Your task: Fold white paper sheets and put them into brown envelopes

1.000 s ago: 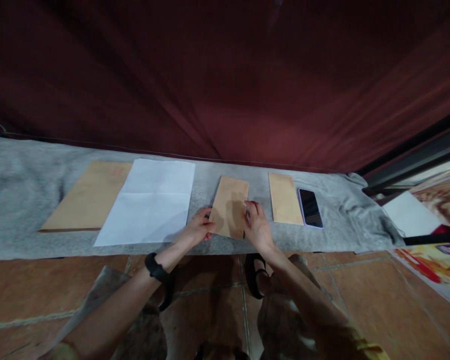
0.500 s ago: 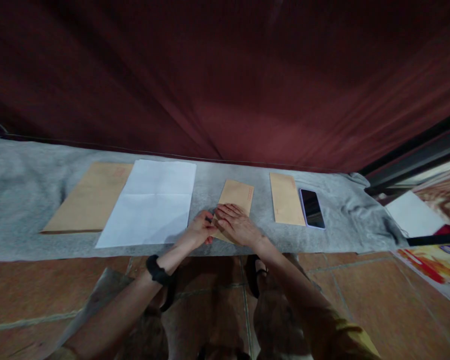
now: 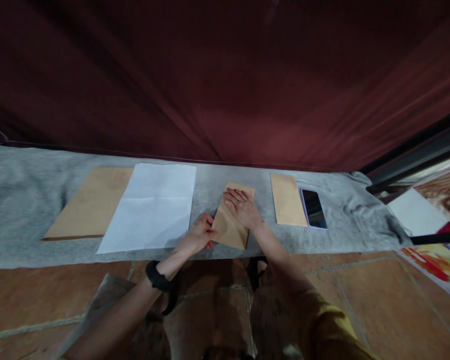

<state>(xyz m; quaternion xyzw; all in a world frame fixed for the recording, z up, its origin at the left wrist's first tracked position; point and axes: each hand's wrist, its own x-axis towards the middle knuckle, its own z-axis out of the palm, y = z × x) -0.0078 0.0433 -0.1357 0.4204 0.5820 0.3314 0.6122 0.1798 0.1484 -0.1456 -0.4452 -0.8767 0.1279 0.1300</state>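
Note:
A small brown envelope lies on the grey cloth in front of me. My left hand pinches its near left edge, fingers curled on it. My right hand lies flat on the envelope's far half, fingers stretched out and pressing down. A black band sits on my left wrist.
A white sheet with fold creases lies left of the envelope, overlapping a large brown envelope. To the right lie another small brown envelope and a dark phone. A dark red curtain hangs behind. Tiled floor lies below.
My right hand slid from the envelope's near right edge across to its left side, then up to its far end, flat on it. My left hand kept its hold on the left edge.

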